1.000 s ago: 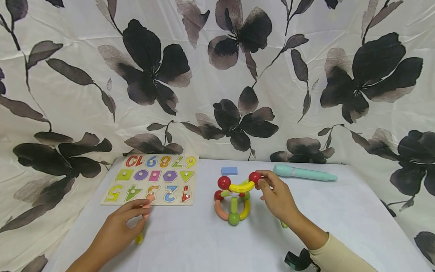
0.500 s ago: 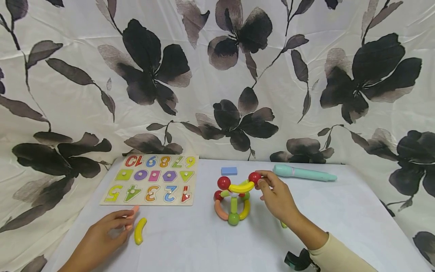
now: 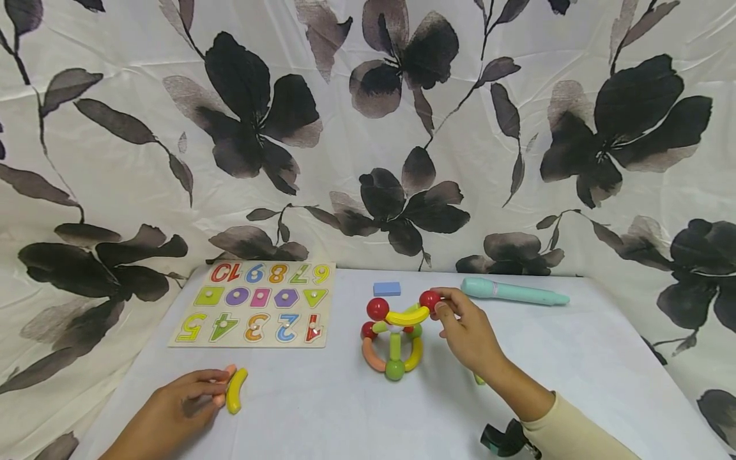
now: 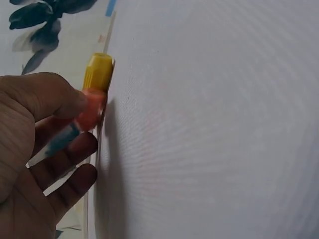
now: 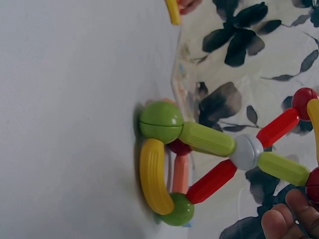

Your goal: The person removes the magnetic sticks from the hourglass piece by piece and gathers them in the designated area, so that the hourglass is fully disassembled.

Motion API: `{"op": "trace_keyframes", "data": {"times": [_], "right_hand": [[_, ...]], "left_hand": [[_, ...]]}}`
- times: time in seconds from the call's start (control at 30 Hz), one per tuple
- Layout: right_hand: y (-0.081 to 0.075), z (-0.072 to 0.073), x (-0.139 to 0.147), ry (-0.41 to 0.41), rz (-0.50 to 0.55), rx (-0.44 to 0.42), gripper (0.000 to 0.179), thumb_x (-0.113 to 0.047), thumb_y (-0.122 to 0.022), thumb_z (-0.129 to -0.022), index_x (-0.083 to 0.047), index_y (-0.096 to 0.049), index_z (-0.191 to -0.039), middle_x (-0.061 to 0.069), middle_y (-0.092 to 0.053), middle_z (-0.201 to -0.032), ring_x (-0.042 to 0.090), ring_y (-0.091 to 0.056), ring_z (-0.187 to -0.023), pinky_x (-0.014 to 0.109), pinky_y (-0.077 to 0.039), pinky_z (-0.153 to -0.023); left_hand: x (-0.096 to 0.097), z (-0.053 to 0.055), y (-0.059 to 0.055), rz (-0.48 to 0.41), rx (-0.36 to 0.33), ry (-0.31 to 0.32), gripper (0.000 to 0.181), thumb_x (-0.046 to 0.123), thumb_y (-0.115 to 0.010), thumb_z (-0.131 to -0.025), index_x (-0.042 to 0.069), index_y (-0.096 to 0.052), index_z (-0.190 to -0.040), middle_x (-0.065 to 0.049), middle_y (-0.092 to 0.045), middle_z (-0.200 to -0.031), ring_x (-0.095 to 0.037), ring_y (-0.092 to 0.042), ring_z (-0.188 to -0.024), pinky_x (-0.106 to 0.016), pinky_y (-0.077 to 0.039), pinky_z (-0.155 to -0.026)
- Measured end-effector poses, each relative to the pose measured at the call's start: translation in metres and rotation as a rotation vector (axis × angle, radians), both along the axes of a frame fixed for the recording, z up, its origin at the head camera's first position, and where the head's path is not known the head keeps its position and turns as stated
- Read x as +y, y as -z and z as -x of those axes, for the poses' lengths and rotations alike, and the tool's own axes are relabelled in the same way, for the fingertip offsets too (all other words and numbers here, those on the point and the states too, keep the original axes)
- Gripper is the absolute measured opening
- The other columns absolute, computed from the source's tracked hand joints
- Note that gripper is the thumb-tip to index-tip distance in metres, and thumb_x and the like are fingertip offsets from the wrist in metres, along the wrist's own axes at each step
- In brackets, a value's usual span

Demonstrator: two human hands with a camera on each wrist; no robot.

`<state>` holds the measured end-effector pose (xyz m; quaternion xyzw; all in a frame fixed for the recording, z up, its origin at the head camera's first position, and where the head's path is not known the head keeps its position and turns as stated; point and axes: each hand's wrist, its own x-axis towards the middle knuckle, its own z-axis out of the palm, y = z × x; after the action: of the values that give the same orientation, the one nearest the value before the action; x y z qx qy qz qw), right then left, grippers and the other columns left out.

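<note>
My left hand (image 3: 169, 412) pinches a salmon-coloured curved stick (image 4: 92, 110) between thumb and fingers, low over the white table. Right beside it lies a yellow curved stick (image 3: 235, 391), which overlaps it in the left wrist view. At the middle stands a magnetic ball-and-stick structure (image 3: 395, 348) of green, red, yellow and salmon sticks. Several balls join it, with a white ball (image 5: 246, 152) at its centre. Thumb and fingers of my right hand (image 3: 474, 335) pinch the red ball (image 3: 429, 299) at its upper right, at the end of the upper yellow curved stick (image 3: 407, 317).
A number and shape puzzle board (image 3: 276, 319) lies at the back left. Behind the structure is a blue block (image 3: 387, 289); a mint-green pen-like stick (image 3: 517, 292) lies back right. A green piece (image 3: 480, 379) shows under the right forearm, and a black object (image 3: 506, 439) near the sleeve.
My left hand has drawn the salmon stick back from the puzzle board, then brought it against the yellow stick on the table. The right hand stays on the red ball.
</note>
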<state>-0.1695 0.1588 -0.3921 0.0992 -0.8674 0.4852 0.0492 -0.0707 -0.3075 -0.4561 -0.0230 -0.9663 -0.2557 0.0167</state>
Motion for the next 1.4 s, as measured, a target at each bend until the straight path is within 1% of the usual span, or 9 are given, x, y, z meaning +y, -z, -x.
{"op": "trace_keyframes", "data": {"times": [0.13, 0.37, 0.53, 0.63, 0.73, 0.83, 1.0, 1.17, 1.4], "right_hand": [[0.000, 0.000, 0.000, -0.003, 0.003, 0.002, 0.032, -0.019, -0.049, -0.109, -0.008, -0.057, -0.137, 0.008, -0.071, -0.116, 0.030, -0.067, -0.103, 0.032, -0.060, -0.073], [-0.001, 0.000, -0.001, 0.001, 0.010, -0.014, 0.032, -0.020, -0.048, -0.109, -0.008, -0.057, -0.138, 0.008, -0.070, -0.116, 0.030, -0.066, -0.103, 0.037, -0.061, -0.075], [0.000, 0.000, -0.001, 0.002, 0.012, -0.021, 0.032, -0.020, -0.048, -0.109, -0.009, -0.057, -0.138, 0.008, -0.071, -0.116, 0.032, -0.066, -0.105, 0.034, -0.061, -0.074], [0.000, 0.000, -0.001, 0.000, 0.013, -0.019, 0.032, -0.019, -0.048, -0.109, -0.009, -0.058, -0.137, 0.008, -0.071, -0.116, 0.032, -0.067, -0.105, 0.030, -0.060, -0.072], [-0.001, 0.000, -0.001, -0.004, 0.016, -0.010, 0.031, -0.019, -0.048, -0.109, -0.009, -0.058, -0.136, 0.008, -0.071, -0.116, 0.030, -0.067, -0.104, 0.030, -0.060, -0.072], [0.000, 0.000, -0.001, -0.004, 0.023, -0.002, 0.030, -0.018, -0.048, -0.109, -0.009, -0.058, -0.136, 0.007, -0.071, -0.115, 0.028, -0.067, -0.103, 0.035, -0.061, -0.073], [0.001, 0.000, 0.000, -0.001, 0.025, -0.007, 0.030, -0.019, -0.048, -0.109, -0.009, -0.058, -0.136, 0.006, -0.071, -0.113, 0.024, -0.067, -0.102, 0.037, -0.061, -0.073], [0.002, -0.001, 0.000, 0.002, 0.028, -0.010, 0.030, -0.019, -0.049, -0.109, -0.010, -0.059, -0.136, 0.006, -0.071, -0.113, 0.021, -0.067, -0.100, 0.038, -0.061, -0.073], [0.002, -0.001, 0.001, 0.003, 0.028, -0.003, 0.030, -0.019, -0.049, -0.108, -0.009, -0.059, -0.135, 0.007, -0.072, -0.114, 0.023, -0.066, -0.100, 0.034, -0.060, -0.072]], "left_hand": [[-0.003, -0.001, 0.001, 0.006, 0.050, 0.036, 0.031, 0.018, -0.090, -0.078, 0.020, -0.079, -0.108, 0.010, -0.070, -0.118, -0.016, -0.065, -0.113, -0.013, -0.047, -0.090], [-0.005, -0.001, 0.001, 0.009, 0.009, 0.019, 0.038, 0.023, -0.091, -0.077, 0.022, -0.077, -0.112, 0.007, -0.071, -0.118, -0.013, -0.065, -0.111, -0.025, -0.053, -0.090], [-0.006, 0.001, -0.003, -0.001, -0.007, 0.015, 0.042, 0.024, -0.092, -0.076, 0.018, -0.076, -0.115, 0.001, -0.070, -0.122, -0.020, -0.066, -0.110, -0.033, -0.056, -0.090], [-0.005, 0.005, -0.012, 0.025, 0.023, 0.013, 0.041, 0.022, -0.091, -0.077, 0.016, -0.076, -0.115, -0.004, -0.068, -0.124, -0.026, -0.066, -0.109, -0.044, -0.058, -0.086], [0.002, 0.012, -0.024, 0.029, 0.132, 0.046, 0.036, 0.014, -0.089, -0.080, 0.014, -0.076, -0.113, -0.004, -0.069, -0.121, -0.029, -0.065, -0.110, -0.045, -0.056, -0.088], [0.016, 0.018, -0.037, 0.019, 0.215, 0.092, 0.032, 0.010, -0.085, -0.083, 0.017, -0.075, -0.113, 0.002, -0.069, -0.119, -0.026, -0.064, -0.113, -0.041, -0.053, -0.094], [0.050, 0.030, -0.055, -0.020, 0.259, 0.194, 0.038, 0.011, -0.084, -0.085, 0.025, -0.073, -0.117, 0.009, -0.066, -0.122, -0.019, -0.063, -0.114, -0.036, -0.052, -0.097], [0.084, 0.043, -0.062, -0.049, 0.294, 0.302, 0.042, 0.014, -0.084, -0.086, 0.026, -0.070, -0.124, 0.011, -0.065, -0.125, -0.016, -0.062, -0.118, -0.043, -0.052, -0.098], [0.134, 0.058, -0.065, -0.167, 0.330, 0.376, 0.050, 0.018, -0.085, -0.087, 0.024, -0.066, -0.132, 0.009, -0.060, -0.134, -0.014, -0.059, -0.124, -0.038, -0.055, -0.095]]}}
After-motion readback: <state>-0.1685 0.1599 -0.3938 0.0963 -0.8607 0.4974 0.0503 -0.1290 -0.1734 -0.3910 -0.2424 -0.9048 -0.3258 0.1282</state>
